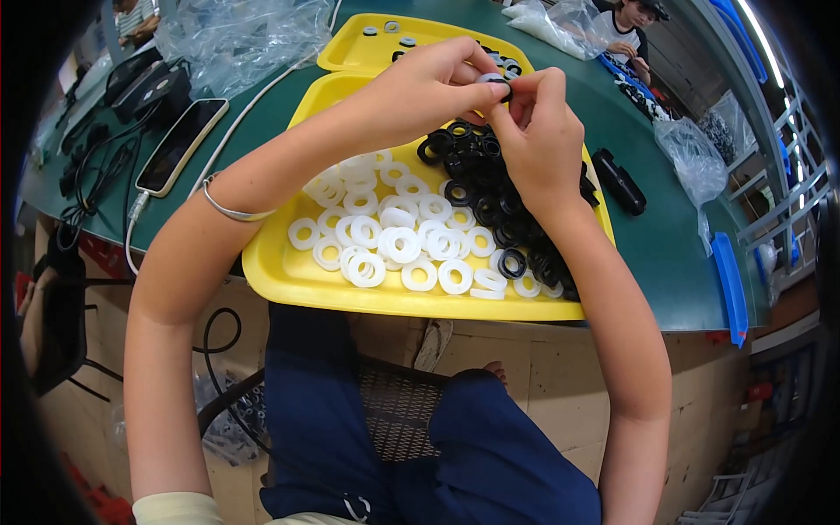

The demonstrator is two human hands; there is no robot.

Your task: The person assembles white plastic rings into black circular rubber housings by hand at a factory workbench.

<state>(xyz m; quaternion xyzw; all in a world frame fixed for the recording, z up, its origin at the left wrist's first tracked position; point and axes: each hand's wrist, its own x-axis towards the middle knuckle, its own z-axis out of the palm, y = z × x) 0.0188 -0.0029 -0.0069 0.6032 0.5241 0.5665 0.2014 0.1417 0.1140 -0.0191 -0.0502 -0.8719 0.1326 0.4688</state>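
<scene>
Above the far part of a yellow tray, my two hands meet with fingertips closed on one small ring, black with some white showing. My left hand pinches it from the left, its thumb on top. From the other side my right hand grips it between thumb and forefinger; the fingers hide much of it. In the tray below, a heap of loose white rings fills the left and middle. Black rings are piled on the right, partly behind my right hand and forearm.
Beyond stands a second yellow tray with several black-and-white rings. A phone on a white cable and black cords lie at left. At right are a black cylindrical object, plastic bags and a blue strip. A co-worker sits across.
</scene>
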